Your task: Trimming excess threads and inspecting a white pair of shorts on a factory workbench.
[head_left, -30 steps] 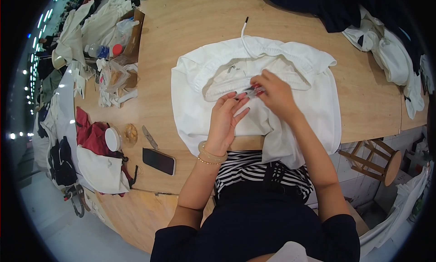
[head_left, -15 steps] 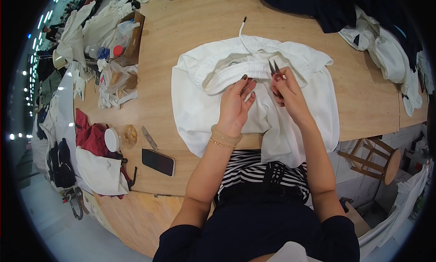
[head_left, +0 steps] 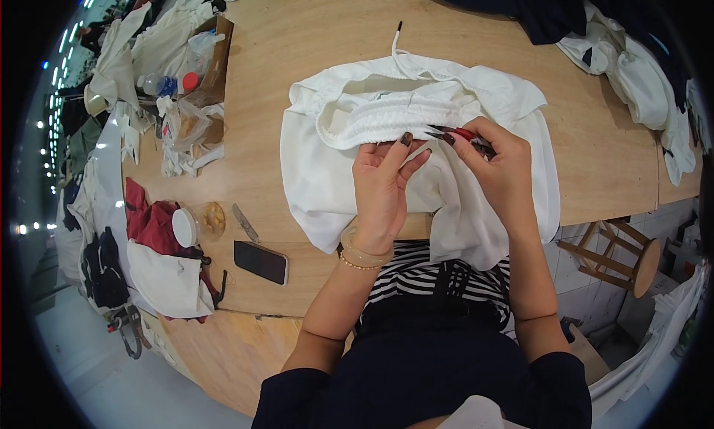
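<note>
White drawstring pants (head_left: 320, 184) lie spread on the wooden table, their gathered elastic waistband (head_left: 387, 117) facing up. At the waistband's near edge my left hand (head_left: 381, 198) is closed, thumb against fingers, pinching the fabric. In my right hand (head_left: 506, 172) are small red-handled thread snips (head_left: 462, 132). Their pointed blades aim left, close to the waistband edge beside my left fingertips. Whether the blades touch a thread is too small to tell. A white drawstring (head_left: 396, 46) with a dark tip trails from the far side of the waistband.
On the left lie a phone (head_left: 260, 262), a utility knife (head_left: 245, 222), a white-lidded jar (head_left: 185, 227) and red cloth (head_left: 149, 224). Behind them stands a cardboard box (head_left: 219, 57) with bottles. Dark and white garments (head_left: 632, 94) lie at the far right; a wooden stool (head_left: 643, 268) stands below.
The snips have swung from pointing away to pointing left, and my right hand has moved nearer and to the right. The waistband's near edge is now drawn straighter by my left hand.
</note>
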Motion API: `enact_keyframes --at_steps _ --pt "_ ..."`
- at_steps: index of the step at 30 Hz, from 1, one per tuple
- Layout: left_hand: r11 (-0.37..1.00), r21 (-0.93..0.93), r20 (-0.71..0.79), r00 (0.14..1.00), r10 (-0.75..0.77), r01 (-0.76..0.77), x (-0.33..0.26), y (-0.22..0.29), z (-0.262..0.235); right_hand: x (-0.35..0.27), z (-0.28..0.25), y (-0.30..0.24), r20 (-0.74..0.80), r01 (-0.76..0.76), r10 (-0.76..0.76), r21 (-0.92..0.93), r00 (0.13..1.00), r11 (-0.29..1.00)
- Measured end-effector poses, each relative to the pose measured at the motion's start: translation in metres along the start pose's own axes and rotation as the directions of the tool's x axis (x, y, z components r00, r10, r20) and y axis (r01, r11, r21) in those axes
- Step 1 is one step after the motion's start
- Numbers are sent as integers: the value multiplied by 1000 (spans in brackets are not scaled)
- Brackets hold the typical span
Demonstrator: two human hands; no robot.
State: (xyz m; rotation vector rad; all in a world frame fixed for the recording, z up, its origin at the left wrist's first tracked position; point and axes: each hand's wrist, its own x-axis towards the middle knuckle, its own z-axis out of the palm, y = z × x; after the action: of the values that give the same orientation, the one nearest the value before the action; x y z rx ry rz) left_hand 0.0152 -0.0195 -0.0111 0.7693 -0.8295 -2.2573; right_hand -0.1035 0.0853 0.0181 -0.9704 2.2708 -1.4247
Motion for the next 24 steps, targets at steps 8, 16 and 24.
enact_keyframes --at_steps 8,16,24 --pt "999 39 9 1000 7 -8 -2 2 2 -1 -1 -3 -7 -15 15 -27 1000 1000" --pt "1000 15 26 1000 8 -8 -3 2 1 0 0 -3 2 35 -35 -20 999 999" --pt "1000 14 25 1000 -11 11 -2 2 -1 1 0 -3 16 2 -1 -25 1000 1000"
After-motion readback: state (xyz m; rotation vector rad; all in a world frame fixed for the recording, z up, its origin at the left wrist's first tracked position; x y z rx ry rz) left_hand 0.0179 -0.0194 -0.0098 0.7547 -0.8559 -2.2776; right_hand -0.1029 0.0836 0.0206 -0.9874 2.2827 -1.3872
